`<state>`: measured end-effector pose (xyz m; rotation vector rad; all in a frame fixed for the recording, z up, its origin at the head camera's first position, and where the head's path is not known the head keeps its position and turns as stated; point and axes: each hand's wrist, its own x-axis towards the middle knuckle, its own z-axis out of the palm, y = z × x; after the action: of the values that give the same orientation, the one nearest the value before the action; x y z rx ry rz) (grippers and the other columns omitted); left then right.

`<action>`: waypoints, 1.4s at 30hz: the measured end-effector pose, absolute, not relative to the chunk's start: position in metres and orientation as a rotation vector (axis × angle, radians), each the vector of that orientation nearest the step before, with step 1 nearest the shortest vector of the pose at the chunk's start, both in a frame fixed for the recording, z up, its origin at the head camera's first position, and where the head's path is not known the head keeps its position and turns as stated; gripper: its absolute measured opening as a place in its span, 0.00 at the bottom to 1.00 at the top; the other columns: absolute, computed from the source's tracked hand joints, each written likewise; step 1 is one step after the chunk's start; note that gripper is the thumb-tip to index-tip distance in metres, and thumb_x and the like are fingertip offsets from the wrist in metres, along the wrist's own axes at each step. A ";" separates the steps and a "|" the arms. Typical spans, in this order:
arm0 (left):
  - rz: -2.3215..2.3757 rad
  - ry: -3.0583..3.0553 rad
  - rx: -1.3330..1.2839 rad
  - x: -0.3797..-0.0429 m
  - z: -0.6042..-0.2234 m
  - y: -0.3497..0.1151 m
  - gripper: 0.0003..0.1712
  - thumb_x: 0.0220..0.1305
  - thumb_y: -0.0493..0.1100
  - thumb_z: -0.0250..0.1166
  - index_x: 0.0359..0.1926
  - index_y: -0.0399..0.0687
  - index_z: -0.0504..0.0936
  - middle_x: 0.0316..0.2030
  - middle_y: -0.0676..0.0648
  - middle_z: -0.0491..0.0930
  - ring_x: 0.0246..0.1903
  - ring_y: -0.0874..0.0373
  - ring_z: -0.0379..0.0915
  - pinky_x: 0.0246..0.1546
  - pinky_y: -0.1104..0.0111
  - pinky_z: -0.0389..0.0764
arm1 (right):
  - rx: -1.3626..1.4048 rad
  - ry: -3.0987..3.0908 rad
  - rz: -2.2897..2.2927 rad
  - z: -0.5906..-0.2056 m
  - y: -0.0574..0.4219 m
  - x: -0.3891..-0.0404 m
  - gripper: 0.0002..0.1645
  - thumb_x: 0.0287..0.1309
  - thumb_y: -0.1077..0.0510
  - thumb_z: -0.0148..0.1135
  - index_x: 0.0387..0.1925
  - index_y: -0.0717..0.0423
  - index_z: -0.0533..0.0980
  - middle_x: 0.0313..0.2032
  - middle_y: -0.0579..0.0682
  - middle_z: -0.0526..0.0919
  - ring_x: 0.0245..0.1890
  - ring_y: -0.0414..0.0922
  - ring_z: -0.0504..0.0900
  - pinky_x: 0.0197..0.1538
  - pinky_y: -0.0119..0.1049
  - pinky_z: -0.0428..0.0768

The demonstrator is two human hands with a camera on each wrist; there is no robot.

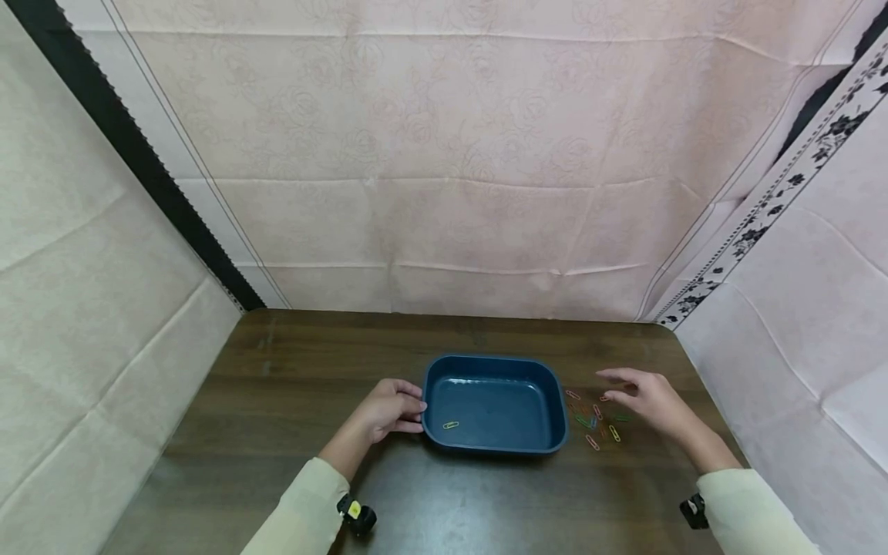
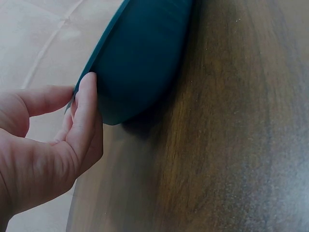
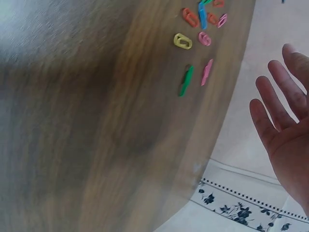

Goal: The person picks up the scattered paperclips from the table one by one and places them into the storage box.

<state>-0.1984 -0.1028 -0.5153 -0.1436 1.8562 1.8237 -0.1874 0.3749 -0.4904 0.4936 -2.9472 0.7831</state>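
A blue rectangular tray [image 1: 496, 408] stands on the wooden table, with one yellow paper clip [image 1: 451, 425] lying inside near its left end. My left hand [image 1: 397, 411] pinches the tray's left rim; in the left wrist view the thumb is at the rim's edge and the fingers [image 2: 87, 96] lie against the outer wall. Right of the tray, several coloured paper clips lie scattered, among them a yellow one [image 3: 183, 41], a green one [image 3: 186, 80] and a blue one [image 3: 202, 15]. Over the right side of this group hovers my right hand [image 1: 648, 397], fingers extended and holding nothing.
The brown table [image 1: 277, 455] ends at a back edge against a pale patterned cloth [image 1: 444, 193]. More cloth hangs at the left [image 1: 90, 308] and right [image 1: 798, 308]. Small black devices [image 1: 357, 516] are strapped at both wrists.
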 end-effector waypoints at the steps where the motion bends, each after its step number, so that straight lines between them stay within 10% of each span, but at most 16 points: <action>1: 1.822 1.857 -0.143 -0.198 -0.515 -0.103 0.18 0.70 0.30 0.63 0.58 0.28 0.73 0.37 0.38 0.79 0.33 0.54 0.80 0.39 0.59 0.92 | 0.498 -2.951 0.780 -0.492 0.376 -0.188 0.21 0.62 0.62 0.71 0.57 0.57 0.82 0.54 0.59 0.87 0.48 0.57 0.88 0.46 0.44 0.89; 22: 1.805 1.878 -0.165 -0.196 -0.512 -0.102 0.17 0.71 0.31 0.63 0.57 0.29 0.74 0.40 0.36 0.79 0.34 0.52 0.80 0.39 0.59 0.92 | 0.521 -2.957 0.614 -0.532 0.396 -0.198 0.16 0.59 0.63 0.73 0.50 0.55 0.86 0.48 0.54 0.88 0.51 0.58 0.85 0.55 0.60 0.83; 42: 1.807 1.874 -0.162 -0.196 -0.511 -0.102 0.16 0.71 0.31 0.63 0.57 0.30 0.75 0.40 0.37 0.79 0.34 0.52 0.80 0.40 0.59 0.91 | 0.517 -2.991 0.515 -0.549 0.396 -0.212 0.05 0.58 0.62 0.74 0.36 0.50 0.86 0.35 0.44 0.84 0.37 0.43 0.80 0.42 0.45 0.83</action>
<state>-0.1962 -0.1020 -0.5112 -0.1616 1.8735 1.8070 -0.2125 0.3957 -0.5486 0.5173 -2.9908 0.5148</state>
